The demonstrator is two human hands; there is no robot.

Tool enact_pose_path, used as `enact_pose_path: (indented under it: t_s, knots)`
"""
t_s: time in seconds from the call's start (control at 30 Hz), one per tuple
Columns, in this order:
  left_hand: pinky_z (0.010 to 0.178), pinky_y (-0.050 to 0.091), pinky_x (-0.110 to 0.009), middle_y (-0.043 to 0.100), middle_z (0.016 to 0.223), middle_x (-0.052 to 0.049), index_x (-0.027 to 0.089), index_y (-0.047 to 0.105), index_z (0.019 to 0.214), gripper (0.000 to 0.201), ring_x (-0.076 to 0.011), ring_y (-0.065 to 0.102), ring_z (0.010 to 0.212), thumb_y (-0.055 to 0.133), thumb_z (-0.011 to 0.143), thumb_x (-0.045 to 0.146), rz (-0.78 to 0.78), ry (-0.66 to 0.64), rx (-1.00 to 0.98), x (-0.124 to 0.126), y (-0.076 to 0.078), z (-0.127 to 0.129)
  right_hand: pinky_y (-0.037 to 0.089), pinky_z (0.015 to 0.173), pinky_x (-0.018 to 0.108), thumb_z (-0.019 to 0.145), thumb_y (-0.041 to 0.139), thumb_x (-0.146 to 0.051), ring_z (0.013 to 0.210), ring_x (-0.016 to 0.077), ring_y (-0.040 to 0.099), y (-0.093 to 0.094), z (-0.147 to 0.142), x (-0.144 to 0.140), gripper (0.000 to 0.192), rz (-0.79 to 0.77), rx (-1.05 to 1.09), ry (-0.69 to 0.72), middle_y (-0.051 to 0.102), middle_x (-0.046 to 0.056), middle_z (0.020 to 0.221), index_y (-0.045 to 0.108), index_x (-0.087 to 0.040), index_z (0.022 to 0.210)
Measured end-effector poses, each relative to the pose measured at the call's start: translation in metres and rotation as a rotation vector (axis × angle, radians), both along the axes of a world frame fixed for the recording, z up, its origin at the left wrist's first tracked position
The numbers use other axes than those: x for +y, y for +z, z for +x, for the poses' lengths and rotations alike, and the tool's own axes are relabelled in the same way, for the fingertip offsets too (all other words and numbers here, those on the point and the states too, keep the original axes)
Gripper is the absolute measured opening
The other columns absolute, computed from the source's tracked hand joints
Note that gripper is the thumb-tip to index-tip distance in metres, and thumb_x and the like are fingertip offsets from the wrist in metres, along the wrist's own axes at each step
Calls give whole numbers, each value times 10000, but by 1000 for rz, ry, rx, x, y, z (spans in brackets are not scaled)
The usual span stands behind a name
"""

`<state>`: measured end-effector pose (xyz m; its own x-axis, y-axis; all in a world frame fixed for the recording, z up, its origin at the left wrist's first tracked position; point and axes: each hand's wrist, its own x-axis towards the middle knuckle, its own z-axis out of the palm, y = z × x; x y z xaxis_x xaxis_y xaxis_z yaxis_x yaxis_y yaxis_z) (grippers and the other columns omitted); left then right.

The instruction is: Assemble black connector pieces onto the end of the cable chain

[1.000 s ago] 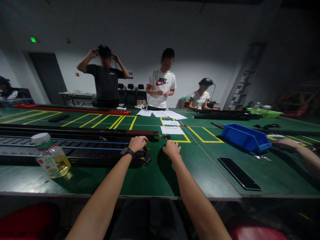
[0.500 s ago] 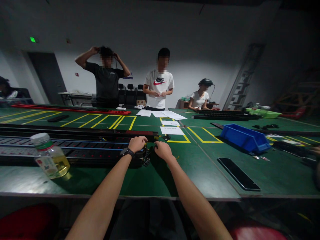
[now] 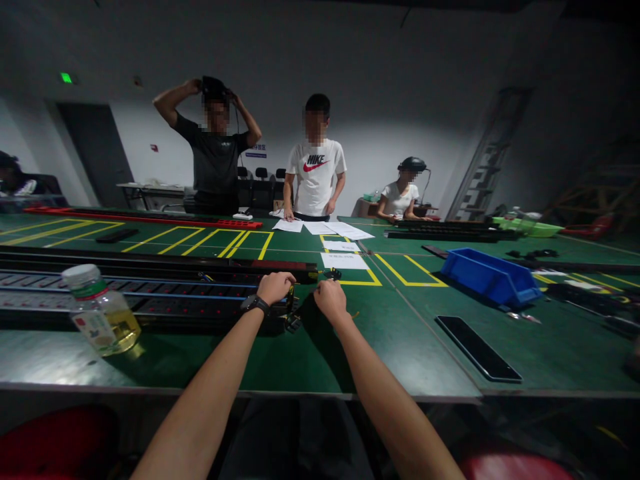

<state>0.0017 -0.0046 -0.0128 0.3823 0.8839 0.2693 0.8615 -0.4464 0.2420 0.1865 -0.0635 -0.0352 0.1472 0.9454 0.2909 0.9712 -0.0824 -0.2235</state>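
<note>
The left hand (image 3: 274,288), a black watch (image 3: 255,305) at its wrist, lay over the right-hand end of the black rail assembly (image 3: 190,307), fingers bent; whether they gripped it could not be told. The assembly ran along the left part of the green table (image 3: 400,353), parallel to the near edge, with black connectors (image 3: 293,324) at its end. Just right of that end, the right hand (image 3: 330,300) was curled, its fingertips hidden, so any pinch could not be told. A bottle (image 3: 103,313) stood between the assembly and the near edge, towards the left. A phone (image 3: 479,348) lay near that edge on the right, a blue bin (image 3: 490,275) beyond it.
</note>
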Motion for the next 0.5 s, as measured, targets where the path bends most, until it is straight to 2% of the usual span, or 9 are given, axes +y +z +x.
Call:
enact_pose_path:
  t_s: [0.27,0.5]
  knots:
    - [1008,515,-321,804,1126,16,341,797,1080,384,-213,735,1080,451,942,246,10,-13,-6,1,-1,0,461,970,326,985,484,-201,1127,279,608,-3,-2,0,297,-12,-19,23,709,165,1143,757,-136,1082]
    - [996,514,-299,803,1132,17,343,796,1093,372,-204,734,1078,464,946,260,-1,0,-1,-1,1,0,474,970,348,973,487,-194,1174,295,600,-4,-3,0,306,-33,-11,3,678,182,1201,733,-137,1146]
